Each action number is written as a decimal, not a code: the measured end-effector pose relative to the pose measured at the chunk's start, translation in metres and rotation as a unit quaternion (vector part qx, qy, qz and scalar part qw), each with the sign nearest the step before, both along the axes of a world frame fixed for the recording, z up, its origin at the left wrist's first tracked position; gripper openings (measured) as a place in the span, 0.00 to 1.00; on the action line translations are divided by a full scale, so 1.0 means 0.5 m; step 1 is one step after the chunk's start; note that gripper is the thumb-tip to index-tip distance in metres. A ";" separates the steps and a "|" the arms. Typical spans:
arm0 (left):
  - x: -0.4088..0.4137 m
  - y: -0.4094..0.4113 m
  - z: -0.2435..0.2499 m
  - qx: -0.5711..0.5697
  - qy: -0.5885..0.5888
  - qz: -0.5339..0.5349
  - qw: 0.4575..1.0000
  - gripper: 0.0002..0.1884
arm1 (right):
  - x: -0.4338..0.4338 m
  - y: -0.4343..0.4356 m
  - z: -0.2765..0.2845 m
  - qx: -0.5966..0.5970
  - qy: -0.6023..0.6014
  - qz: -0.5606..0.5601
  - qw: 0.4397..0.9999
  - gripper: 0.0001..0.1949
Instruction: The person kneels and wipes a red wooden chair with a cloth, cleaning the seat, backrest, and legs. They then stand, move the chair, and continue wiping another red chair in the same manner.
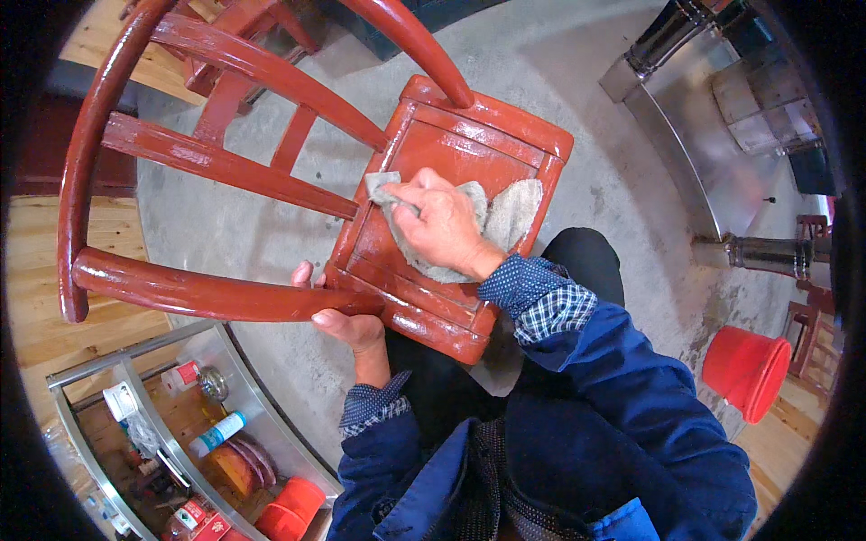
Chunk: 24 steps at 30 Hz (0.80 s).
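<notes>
A red-painted wooden chair (467, 149) with a glossy finish is tipped before me, its seat facing up and its backrest reaching to the upper left. Around one curved back post (223, 291), close to the seat, my left hand (352, 328) is wrapped. My right hand (440, 223) presses a grey cloth (514, 209) onto the seat. The index finger pushes a folded corner of it against the seat's rear edge, between two back slats. The rest of the cloth spreads under the palm and across the panel.
At lower left stands a metal-framed rack (223, 365) with bottles, a spray can (220, 433) and a red container (291, 507). A red bucket (744, 375) is on the concrete floor (270, 216) to the right. Metal furniture (676, 135) stands upper right; more red wooden furniture (223, 108) is behind the backrest.
</notes>
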<state>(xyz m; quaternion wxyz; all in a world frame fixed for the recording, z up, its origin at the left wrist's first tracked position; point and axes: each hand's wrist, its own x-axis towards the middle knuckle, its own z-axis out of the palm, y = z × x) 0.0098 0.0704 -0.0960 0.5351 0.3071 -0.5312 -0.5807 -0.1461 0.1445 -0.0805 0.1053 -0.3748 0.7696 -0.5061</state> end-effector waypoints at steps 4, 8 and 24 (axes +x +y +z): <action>0.006 0.004 0.000 0.010 -0.012 -0.011 1.000 0.49 | 0.039 -0.035 -0.011 -0.020 0.067 0.175 0.982 0.15; 0.027 -0.018 -0.042 -0.042 -0.056 0.027 0.997 0.49 | 0.070 -0.053 0.016 0.039 0.173 0.292 0.940 0.16; 0.013 -0.013 -0.018 -0.070 -0.026 0.002 0.997 0.44 | 0.074 -0.043 0.027 0.171 0.173 0.224 0.944 0.12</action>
